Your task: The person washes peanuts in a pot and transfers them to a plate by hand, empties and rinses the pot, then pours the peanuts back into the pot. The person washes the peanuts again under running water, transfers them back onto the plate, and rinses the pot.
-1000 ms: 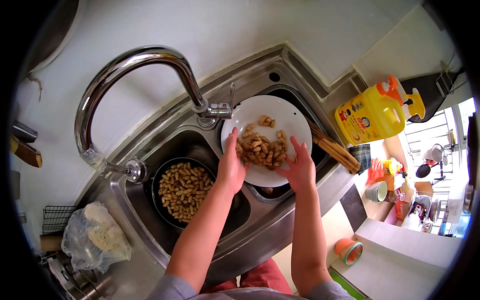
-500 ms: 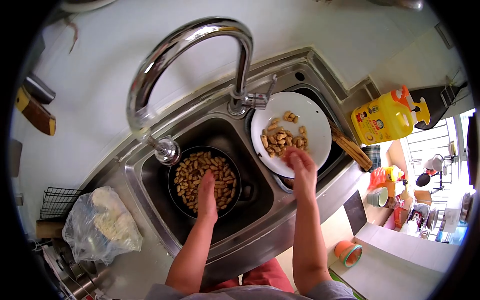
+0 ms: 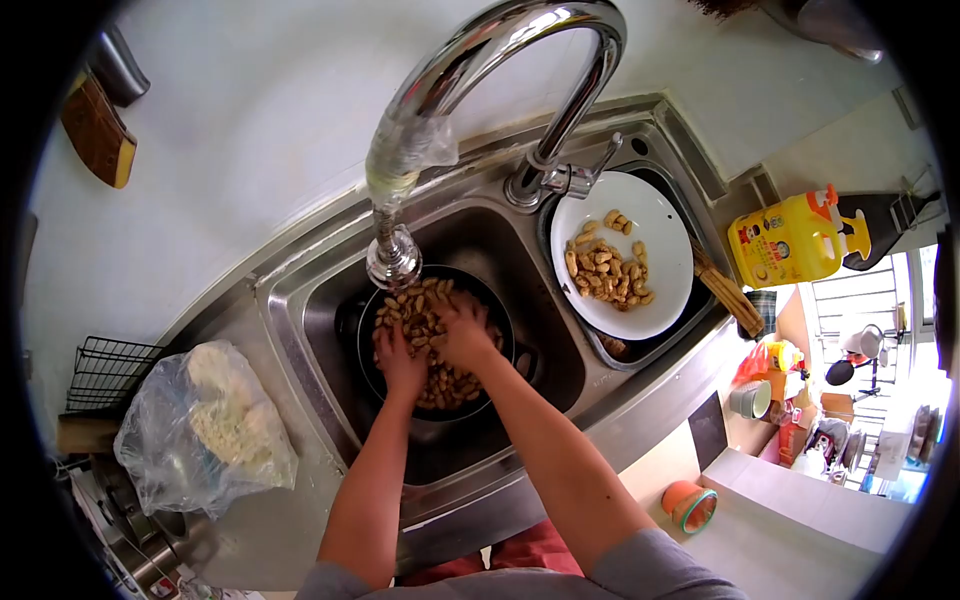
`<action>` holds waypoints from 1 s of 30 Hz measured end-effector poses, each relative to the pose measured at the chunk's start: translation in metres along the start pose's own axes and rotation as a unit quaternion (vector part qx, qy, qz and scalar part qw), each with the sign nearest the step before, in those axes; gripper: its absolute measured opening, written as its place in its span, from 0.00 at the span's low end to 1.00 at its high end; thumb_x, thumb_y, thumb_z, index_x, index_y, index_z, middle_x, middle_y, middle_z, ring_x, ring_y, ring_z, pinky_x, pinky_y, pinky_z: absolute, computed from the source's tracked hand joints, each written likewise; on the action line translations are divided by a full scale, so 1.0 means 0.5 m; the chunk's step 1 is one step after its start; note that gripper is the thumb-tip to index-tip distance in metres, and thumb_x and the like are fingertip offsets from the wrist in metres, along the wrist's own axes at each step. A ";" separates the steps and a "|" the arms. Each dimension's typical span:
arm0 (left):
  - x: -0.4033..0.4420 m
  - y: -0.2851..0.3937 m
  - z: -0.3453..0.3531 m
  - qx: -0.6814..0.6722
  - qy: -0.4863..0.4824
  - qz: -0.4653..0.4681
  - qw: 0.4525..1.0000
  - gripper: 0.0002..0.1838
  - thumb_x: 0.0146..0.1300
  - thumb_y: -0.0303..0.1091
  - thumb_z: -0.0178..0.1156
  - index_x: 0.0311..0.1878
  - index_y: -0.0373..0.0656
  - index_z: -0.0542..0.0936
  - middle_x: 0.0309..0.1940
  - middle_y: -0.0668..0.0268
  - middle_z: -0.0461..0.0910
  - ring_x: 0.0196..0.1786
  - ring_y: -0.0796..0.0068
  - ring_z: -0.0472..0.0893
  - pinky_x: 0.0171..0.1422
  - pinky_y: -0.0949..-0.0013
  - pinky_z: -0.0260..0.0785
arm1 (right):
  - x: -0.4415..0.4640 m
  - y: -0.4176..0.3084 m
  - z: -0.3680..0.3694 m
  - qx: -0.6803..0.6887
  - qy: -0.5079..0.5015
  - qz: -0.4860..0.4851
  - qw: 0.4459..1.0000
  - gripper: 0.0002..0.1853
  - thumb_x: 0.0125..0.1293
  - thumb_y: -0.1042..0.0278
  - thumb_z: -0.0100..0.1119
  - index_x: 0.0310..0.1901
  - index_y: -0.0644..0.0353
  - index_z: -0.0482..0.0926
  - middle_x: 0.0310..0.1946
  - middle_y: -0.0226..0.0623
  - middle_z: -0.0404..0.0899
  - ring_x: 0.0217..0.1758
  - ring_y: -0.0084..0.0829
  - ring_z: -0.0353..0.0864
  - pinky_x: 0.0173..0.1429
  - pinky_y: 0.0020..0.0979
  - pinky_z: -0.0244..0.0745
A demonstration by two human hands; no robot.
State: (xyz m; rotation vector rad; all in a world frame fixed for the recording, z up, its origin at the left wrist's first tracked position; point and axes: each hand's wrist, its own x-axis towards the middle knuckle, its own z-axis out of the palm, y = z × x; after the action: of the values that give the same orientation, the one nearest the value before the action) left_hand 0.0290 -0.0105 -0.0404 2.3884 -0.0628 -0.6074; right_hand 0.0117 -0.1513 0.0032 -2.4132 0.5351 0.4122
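Observation:
Both hands are down among unshelled peanuts (image 3: pixel 447 390) in a dark pot (image 3: pixel 492 288), which sits in the left sink basin. My left hand (image 3: pixel 401 366) rests on the peanuts with its fingers spread. Beside it, my right hand (image 3: pixel 467 336) lies on the peanuts, fingers apart and the tips partly hidden among them. The chrome faucet's spray head (image 3: pixel 394 260) hangs over the pot's far rim. To the right, a white enamel dish (image 3: pixel 668 255) holds a smaller pile of peanuts (image 3: pixel 605 268).
The dish rests over the right sink basin. Wooden sticks (image 3: pixel 728 290) and a yellow pump bottle (image 3: pixel 785 240) are at the far right. A clear plastic bag (image 3: pixel 210 430) with pale contents lies on the left counter, near a black wire rack (image 3: pixel 108 372).
My right hand has moved left from the white dish into the pot. My left hand has lowered onto the peanuts. The whole view has shifted somewhat.

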 end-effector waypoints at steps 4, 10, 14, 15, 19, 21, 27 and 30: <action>-0.040 0.011 -0.016 0.180 -0.112 0.015 0.977 0.46 0.53 0.39 0.64 0.72 0.46 0.49 0.72 0.55 0.45 0.73 0.48 0.46 0.73 0.52 0.47 | -0.017 0.035 0.058 -0.110 -0.147 -0.074 0.980 0.42 0.53 0.64 0.62 0.69 0.30 0.54 0.73 0.36 0.42 0.75 0.49 0.41 0.71 0.60 0.42; -0.058 0.007 -0.021 0.255 -0.103 0.031 0.961 0.49 0.52 0.41 0.66 0.72 0.44 0.48 0.73 0.57 0.41 0.74 0.49 0.43 0.74 0.54 0.44 | -0.048 0.039 0.025 -0.184 -0.148 -0.048 0.971 0.41 0.55 0.62 0.62 0.70 0.37 0.54 0.73 0.31 0.45 0.75 0.44 0.43 0.72 0.56 0.40; -0.060 0.044 -0.043 0.303 -0.191 0.091 0.929 0.46 0.51 0.44 0.66 0.70 0.40 0.53 0.71 0.56 0.48 0.74 0.53 0.45 0.75 0.52 0.40 | -0.054 0.053 0.022 -0.191 -0.218 -0.146 0.946 0.37 0.54 0.57 0.64 0.67 0.41 0.62 0.73 0.28 0.43 0.75 0.44 0.39 0.71 0.52 0.43; -0.053 0.034 -0.043 0.335 -0.187 0.099 0.918 0.46 0.51 0.45 0.66 0.70 0.39 0.55 0.70 0.57 0.50 0.74 0.53 0.45 0.75 0.51 0.39 | -0.047 0.064 0.017 -0.191 -0.218 -0.148 0.946 0.37 0.54 0.57 0.64 0.67 0.41 0.62 0.73 0.28 0.43 0.75 0.44 0.39 0.71 0.52 0.43; -0.032 -0.006 -0.025 0.305 -0.080 0.130 0.940 0.45 0.51 0.45 0.66 0.69 0.38 0.57 0.69 0.57 0.53 0.73 0.54 0.48 0.74 0.50 0.40 | -0.038 0.080 0.014 -0.232 -0.198 -0.107 0.946 0.34 0.54 0.57 0.63 0.65 0.41 0.65 0.72 0.30 0.46 0.74 0.47 0.42 0.69 0.55 0.49; -0.048 0.021 -0.034 0.241 -0.139 0.139 0.950 0.41 0.53 0.43 0.65 0.67 0.38 0.60 0.67 0.56 0.56 0.71 0.54 0.52 0.73 0.53 0.45 | -0.052 0.060 0.000 -0.237 -0.179 -0.097 0.950 0.32 0.55 0.58 0.62 0.64 0.42 0.67 0.72 0.31 0.48 0.74 0.47 0.44 0.67 0.55 0.53; -0.041 0.049 -0.074 0.099 -0.246 0.079 0.961 0.32 0.56 0.35 0.61 0.65 0.41 0.64 0.65 0.54 0.61 0.69 0.51 0.57 0.68 0.54 0.56 | -0.027 0.087 -0.004 -0.027 -0.325 -0.163 0.931 0.22 0.59 0.65 0.55 0.57 0.44 0.74 0.67 0.34 0.58 0.69 0.52 0.56 0.63 0.49 0.65; -0.036 0.035 -0.069 0.130 -0.029 0.134 0.982 0.32 0.55 0.35 0.62 0.64 0.41 0.65 0.66 0.54 0.59 0.68 0.52 0.58 0.70 0.53 0.53 | -0.008 0.074 -0.023 -0.013 -0.239 -0.086 0.967 0.25 0.58 0.67 0.55 0.60 0.42 0.71 0.66 0.37 0.60 0.67 0.55 0.59 0.63 0.47 0.64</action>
State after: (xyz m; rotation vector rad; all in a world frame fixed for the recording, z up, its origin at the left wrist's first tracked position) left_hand 0.0301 0.0000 0.0011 2.5502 -0.5102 -0.5663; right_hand -0.0076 -0.1841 -0.0055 -2.2485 0.1062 0.8958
